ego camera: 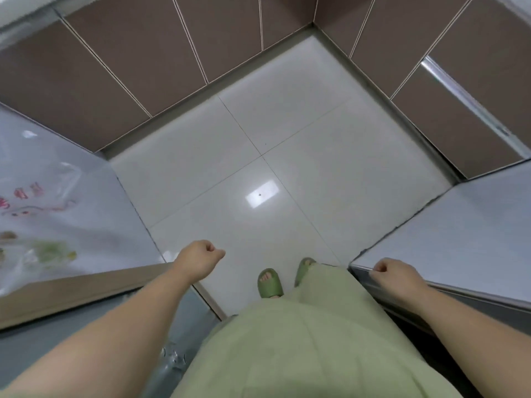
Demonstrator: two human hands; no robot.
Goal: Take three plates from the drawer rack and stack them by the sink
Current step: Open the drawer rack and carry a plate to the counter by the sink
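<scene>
I look straight down at a white tiled floor. My left hand (pixel 201 258) hangs in a loose fist above the floor, holding nothing. My right hand (pixel 393 274) is also curled shut and empty, just over the edge of the pale countertop (pixel 459 234) on the right. No plates, drawer rack or sink are in sight. Brown cabinet fronts (pixel 138 56) with closed doors and drawers line the far side and the right; one on the right carries a long metal handle (pixel 471 99).
A glossy white surface (pixel 51 202) with printed pictures stands at the left, above a wooden ledge (pixel 86 291). My feet in green slippers (pixel 270 282) stand on the floor tiles (pixel 287 139). A light green garment fills the bottom centre.
</scene>
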